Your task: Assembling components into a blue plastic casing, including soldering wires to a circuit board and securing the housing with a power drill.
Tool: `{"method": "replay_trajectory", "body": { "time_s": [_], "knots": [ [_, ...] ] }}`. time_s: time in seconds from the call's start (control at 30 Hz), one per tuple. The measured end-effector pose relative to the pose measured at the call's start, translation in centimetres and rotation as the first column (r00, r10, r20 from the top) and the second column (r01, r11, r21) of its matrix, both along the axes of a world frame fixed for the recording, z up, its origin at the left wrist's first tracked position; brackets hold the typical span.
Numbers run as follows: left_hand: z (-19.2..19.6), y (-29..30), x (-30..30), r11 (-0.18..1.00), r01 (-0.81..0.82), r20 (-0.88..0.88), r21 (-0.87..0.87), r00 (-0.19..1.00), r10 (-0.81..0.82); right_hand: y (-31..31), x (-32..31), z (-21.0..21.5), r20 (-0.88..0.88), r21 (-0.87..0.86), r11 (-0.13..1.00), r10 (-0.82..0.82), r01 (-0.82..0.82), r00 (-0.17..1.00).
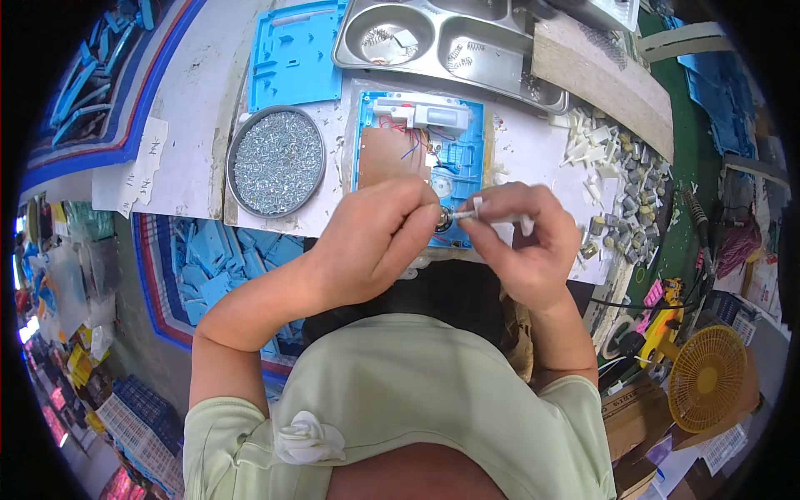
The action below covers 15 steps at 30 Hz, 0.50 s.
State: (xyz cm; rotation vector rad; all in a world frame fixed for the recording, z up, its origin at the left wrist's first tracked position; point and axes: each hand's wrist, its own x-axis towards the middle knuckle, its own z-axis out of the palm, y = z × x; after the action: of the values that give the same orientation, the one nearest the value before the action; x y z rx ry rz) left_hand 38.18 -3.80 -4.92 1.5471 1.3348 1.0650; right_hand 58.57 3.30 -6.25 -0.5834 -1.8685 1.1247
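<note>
The right hand (pixel 533 237) has its thumb and fingers clamped on a small white plastic part (pixel 473 212), held over the lower end of an open blue casing. The left hand (pixel 383 229) is curled with thumb and forefinger drawn close together just beside that part, next to a small dark round piece (pixel 442 220); whether its fingertips grip that piece I cannot tell. Beneath and beyond both hands the blue casing (pixel 476 125) lies on the table (pixel 523 150), bearing a white housing (pixel 443 117) at its far end, thin red and blue wires (pixel 410 140), a brown flat sheet (pixel 390 158) and a pale disc (pixel 442 185). To its left stands a round metal bowl (pixel 231 158) filled with small silvery screws (pixel 279 162), and beyond the bowl a blue panel (pixel 294 62). Past the casing sits a steel compartment tray (pixel 436 35) with springs (pixel 461 58) in it. On the right are heaped white plastic pieces (pixel 590 146) and grey blocky parts (pixel 640 200), and farther out, at lower right, a yellow fan (pixel 707 379)
</note>
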Motion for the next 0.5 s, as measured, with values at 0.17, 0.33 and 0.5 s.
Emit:
{"method": "replay_trajectory", "body": {
  "time_s": [0.17, 0.33, 0.5],
  "knots": [
    [1.2, 0.7, -0.9, 0.677, 0.397, 0.615, -0.619, 0.782, 0.104, 0.2, 0.0, 2.2, 0.168, 0.401, 0.908, 0.057, -0.12, 0.984],
    [1.8, 2.0, -0.6, 0.369, 0.597, 0.654, -0.712, 0.756, 0.039, 1.0, 0.2, 1.8, 0.053, 0.576, 0.793, 0.205, -0.198, 0.977],
    [3.5, 2.7, -0.8, 0.539, 0.497, 0.657, -0.68, 0.74, 0.146, 1.0, 1.4, 1.4, 0.063, 0.46, 0.885, 0.047, -0.07, 0.997]
  ]
}}
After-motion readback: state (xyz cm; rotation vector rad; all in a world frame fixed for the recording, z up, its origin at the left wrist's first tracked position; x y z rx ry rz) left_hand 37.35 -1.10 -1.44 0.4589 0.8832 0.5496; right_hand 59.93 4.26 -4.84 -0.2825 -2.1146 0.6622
